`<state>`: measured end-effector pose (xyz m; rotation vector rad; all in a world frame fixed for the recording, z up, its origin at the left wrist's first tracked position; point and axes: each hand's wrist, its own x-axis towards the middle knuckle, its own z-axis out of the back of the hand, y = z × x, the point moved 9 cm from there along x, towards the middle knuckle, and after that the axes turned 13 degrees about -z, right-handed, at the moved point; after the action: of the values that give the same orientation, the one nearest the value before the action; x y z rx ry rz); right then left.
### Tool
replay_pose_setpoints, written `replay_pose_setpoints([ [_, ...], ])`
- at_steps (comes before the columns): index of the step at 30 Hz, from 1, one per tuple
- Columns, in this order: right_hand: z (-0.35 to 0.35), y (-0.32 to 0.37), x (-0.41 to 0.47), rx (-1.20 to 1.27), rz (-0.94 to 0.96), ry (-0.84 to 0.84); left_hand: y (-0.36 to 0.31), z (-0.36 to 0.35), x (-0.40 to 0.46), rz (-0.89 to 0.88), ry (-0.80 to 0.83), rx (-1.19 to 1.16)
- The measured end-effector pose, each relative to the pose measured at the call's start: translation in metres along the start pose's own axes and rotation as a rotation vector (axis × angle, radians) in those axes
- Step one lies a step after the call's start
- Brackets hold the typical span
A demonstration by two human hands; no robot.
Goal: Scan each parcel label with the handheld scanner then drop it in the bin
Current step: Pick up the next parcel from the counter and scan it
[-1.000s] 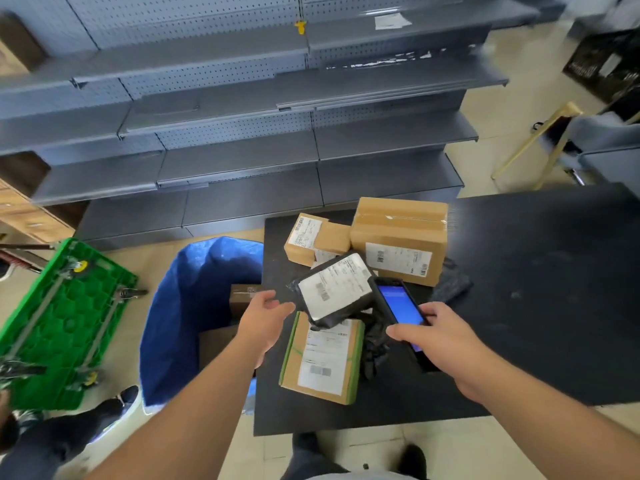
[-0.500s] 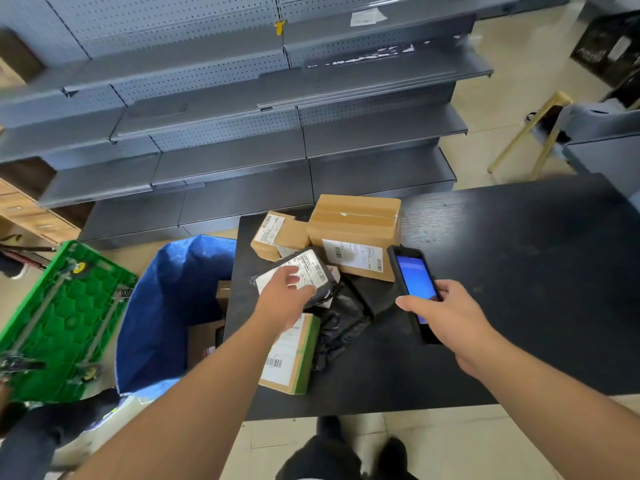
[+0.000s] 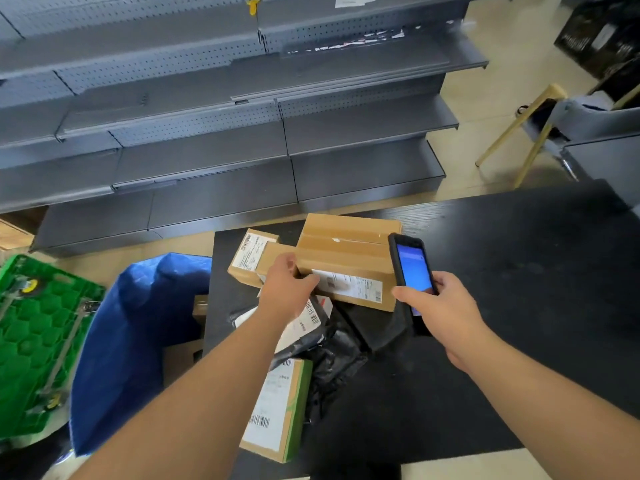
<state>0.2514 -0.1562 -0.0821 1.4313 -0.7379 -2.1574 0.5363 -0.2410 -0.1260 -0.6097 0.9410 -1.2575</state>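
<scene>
The black bench point(image 3: 519, 271) has a matt surface with a fine wood grain. On its left end lie the parcels. The large brown cardboard box point(image 3: 349, 244) is closed with clear tape and carries a white label point(image 3: 353, 287) with barcodes on its front side; the print is too small to read. The left hand point(image 3: 287, 289) rests on the front left corner of this box, fingers curled over the edge and thumb against the label, so it seems to grip the box. Just left of it and touching it is a small brown cardboard box point(image 3: 251, 258) with a white barcode label on top. Under the left wrist lies a black plastic mailer bag point(image 3: 304, 327), wrinkled and glossy, with a white label. Nearer to the person, a flat brown cardboard parcel with green edges point(image 3: 280, 407) lies over the bench edge; its white label shows a barcode.

The right hand point(image 3: 440, 306) holds the black handheld scanner point(image 3: 410, 268), shaped like a phone in a thick rubber case, with the fingers wrapped around its lower part. Its screen shines blue, and its top reaches over the right end of the large box.

The blue woven plastic bin bag point(image 3: 138, 341) stands open on the floor, just left of the bench, with brown cardboard boxes inside. Further left lies a green plastic trolley point(image 3: 38, 341) with a honeycomb pattern. Behind are grey metal shelves point(image 3: 242, 140) with perforated back panels.
</scene>
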Motion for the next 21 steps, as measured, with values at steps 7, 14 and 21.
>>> replay_pose_setpoints([
  [7,-0.019,0.016,0.031,0.020,-0.018,-0.010,0.001,-0.007,0.036,0.014,0.051,0.072],
  [14,-0.029,0.019,0.042,0.034,-0.038,0.012,0.001,-0.013,0.041,0.023,0.074,0.075],
  [21,-0.005,0.023,0.040,0.068,-0.035,0.007,-0.024,-0.023,0.026,-0.012,0.053,-0.005],
])
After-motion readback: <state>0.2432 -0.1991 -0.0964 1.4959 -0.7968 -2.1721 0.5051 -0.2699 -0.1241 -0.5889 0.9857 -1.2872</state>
